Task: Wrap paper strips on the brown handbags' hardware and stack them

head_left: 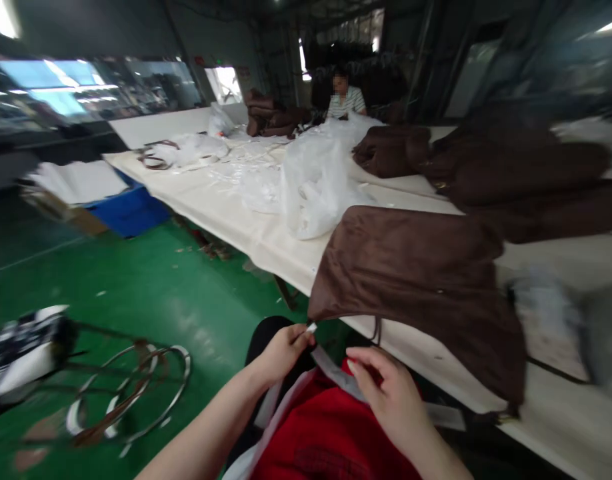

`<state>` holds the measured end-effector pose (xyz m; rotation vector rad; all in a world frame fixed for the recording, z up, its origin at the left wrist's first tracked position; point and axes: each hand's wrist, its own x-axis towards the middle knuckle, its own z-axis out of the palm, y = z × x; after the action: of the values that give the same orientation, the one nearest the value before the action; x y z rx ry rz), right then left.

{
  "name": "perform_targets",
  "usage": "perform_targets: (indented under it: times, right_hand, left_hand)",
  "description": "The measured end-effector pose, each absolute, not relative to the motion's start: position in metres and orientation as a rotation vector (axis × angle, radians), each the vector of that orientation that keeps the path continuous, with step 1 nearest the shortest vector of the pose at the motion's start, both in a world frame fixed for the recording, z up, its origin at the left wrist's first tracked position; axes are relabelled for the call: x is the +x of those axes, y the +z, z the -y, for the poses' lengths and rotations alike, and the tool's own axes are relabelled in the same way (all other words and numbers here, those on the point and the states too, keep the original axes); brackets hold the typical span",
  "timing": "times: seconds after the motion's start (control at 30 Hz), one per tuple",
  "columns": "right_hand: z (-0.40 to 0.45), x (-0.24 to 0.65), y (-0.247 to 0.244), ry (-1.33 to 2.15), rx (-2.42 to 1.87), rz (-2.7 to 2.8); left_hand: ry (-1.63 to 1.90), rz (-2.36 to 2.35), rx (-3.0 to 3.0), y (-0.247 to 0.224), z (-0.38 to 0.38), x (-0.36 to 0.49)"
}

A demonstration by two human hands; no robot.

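Observation:
My left hand is closed in a pinch on a pale strip, with a small white end showing above the fingertips. Right beside those fingertips is the left corner of a dark brown fabric bag, which lies over the table edge. My right hand is held over my lap, its fingers curled and thumb close to the index finger. The strip runs under this hand and shows again past it; whether anything sits between the fingertips is unclear. Red cloth covers my lap below both hands.
The long cream table carries clear plastic bags and more brown bags. A person is at the far end. Left on the green floor are a blue crate and wire hoops by a stool-like object.

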<state>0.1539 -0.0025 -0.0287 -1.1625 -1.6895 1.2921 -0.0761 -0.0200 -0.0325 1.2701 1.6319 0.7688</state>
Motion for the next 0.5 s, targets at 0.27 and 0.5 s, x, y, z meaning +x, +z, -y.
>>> perform_targets:
  times: [0.27,0.5]
  right_hand:
    - [-0.01,0.374,0.053,-0.225,-1.853,1.319]
    - [-0.048,0.469,0.03,0.185,-2.084,1.142]
  left_hand:
    - [0.713,-1.69,1.414,-0.064,0.004,-0.094]
    - [0.744,-1.74,1.516,-0.079,0.001,-0.095]
